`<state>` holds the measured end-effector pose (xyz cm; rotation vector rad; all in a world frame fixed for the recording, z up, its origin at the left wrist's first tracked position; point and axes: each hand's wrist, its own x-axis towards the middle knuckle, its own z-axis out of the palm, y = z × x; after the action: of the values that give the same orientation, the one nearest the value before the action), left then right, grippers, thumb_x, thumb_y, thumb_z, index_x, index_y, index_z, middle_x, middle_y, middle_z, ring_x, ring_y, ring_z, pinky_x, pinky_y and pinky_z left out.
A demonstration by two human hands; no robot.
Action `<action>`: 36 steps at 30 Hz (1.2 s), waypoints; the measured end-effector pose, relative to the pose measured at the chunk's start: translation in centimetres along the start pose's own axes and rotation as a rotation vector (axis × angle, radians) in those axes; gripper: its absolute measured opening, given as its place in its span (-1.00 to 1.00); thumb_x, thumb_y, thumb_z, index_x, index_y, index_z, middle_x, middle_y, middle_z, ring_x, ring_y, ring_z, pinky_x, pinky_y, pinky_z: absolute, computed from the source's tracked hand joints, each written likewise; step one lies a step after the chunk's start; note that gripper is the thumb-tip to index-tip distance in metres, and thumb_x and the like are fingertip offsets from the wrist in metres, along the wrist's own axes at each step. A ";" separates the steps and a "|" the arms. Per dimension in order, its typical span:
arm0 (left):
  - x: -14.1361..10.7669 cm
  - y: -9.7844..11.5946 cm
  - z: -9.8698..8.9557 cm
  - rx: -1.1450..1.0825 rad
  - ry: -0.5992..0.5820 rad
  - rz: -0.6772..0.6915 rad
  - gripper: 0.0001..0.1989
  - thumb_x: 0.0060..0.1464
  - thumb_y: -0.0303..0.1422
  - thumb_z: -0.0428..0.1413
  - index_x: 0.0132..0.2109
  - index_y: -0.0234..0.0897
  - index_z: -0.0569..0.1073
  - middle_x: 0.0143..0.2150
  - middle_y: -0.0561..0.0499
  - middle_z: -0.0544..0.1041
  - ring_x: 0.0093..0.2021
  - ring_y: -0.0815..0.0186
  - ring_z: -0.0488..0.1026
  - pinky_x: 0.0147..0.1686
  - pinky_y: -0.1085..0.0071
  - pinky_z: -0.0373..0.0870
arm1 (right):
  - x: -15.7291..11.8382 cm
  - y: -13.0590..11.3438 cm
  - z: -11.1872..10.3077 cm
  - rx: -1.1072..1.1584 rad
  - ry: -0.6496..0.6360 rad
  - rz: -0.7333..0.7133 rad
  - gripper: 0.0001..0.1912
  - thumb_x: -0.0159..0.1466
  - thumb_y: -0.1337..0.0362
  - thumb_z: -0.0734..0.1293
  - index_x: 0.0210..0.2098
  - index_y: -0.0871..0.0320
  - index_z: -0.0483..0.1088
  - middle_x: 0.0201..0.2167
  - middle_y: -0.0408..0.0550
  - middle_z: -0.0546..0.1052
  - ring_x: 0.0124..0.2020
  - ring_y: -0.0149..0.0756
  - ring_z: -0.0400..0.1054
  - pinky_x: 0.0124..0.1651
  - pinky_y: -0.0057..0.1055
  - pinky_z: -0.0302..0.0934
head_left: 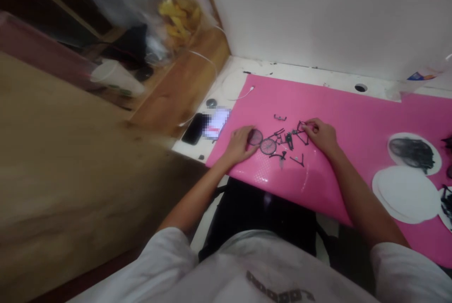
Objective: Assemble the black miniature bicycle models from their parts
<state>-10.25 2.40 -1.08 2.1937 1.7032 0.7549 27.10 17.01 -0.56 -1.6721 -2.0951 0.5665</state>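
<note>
Currently, your right hand (319,134) pinches thin black angular frame (301,132) at upper end; left hand (240,147) curves against small black spoked wheel (256,137), cannot tell if fingers grip. Frame lies right of wheel across pink-covered counter (318,180), loose black parts (289,141) between.

Single head-worn view, facing forward and down from above the wearer's shirt (261,265); left hand (240,146), right hand (323,136) and tabletop (318,98) near, wall (328,16) beyond.
</note>
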 end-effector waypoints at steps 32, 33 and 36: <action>15.2 -1.6 4.4 -0.274 0.028 0.065 -0.48 0.56 0.07 -0.01 -0.09 -0.19 0.66 -0.08 -0.17 0.75 -0.02 0.01 0.63 0.14 0.02 0.55 | 0.7 -3.5 1.3 -0.169 0.128 0.157 -0.52 0.56 -0.13 0.25 0.03 0.06 0.65 -0.13 0.11 0.78 -0.09 0.10 0.62 -0.18 -0.23 0.19; 15.2 -1.4 4.4 -0.255 0.020 0.078 -0.53 0.52 0.06 0.07 -0.06 -0.19 0.68 -0.09 -0.15 0.75 -0.03 0.02 0.62 0.13 0.03 0.55 | 0.7 -3.6 1.2 -0.164 0.120 0.158 -0.54 0.54 -0.14 0.29 0.02 0.05 0.65 -0.12 0.09 0.78 -0.08 0.10 0.63 -0.17 -0.23 0.20; 15.0 -1.1 4.5 -0.223 -0.001 0.101 -0.61 0.40 0.04 0.27 0.00 -0.18 0.72 -0.11 -0.12 0.74 -0.03 0.01 0.62 0.15 0.01 0.53 | 0.5 -4.0 0.9 -0.166 0.078 0.157 -0.57 0.51 -0.16 0.38 0.03 0.04 0.65 -0.10 0.05 0.79 -0.04 0.10 0.64 -0.13 -0.23 0.20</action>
<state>-6.04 17.54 -1.78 2.1367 1.4389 0.9207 23.22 16.63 0.92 -1.9314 -2.0151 0.3754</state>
